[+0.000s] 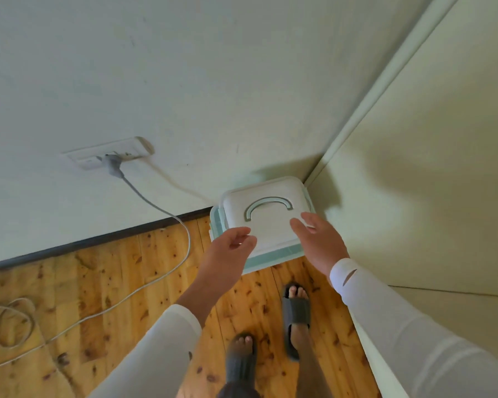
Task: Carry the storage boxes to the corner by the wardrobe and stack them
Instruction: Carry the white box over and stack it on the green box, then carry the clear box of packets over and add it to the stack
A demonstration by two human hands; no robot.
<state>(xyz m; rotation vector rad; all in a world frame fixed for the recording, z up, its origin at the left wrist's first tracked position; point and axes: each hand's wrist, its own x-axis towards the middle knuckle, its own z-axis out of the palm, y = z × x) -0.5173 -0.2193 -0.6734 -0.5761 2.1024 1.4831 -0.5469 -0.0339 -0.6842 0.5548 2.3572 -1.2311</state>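
The stacked storage boxes (266, 225) sat on the wooden floor (98, 282) in the corner, between the wall (184, 81) and the wardrobe (429, 168). The white-lidded upper box rested on a lower box with a teal rim (273, 258). The person's left hand (233, 242) hovered at the lid's near left edge, its fingers loosely curled and holding nothing. The right hand (316, 239) reached over the near right edge with fingers straight and slightly spread. Whether either hand touched the lid could not be told. A grey cable (181, 254) ran from a wall socket (110, 153).
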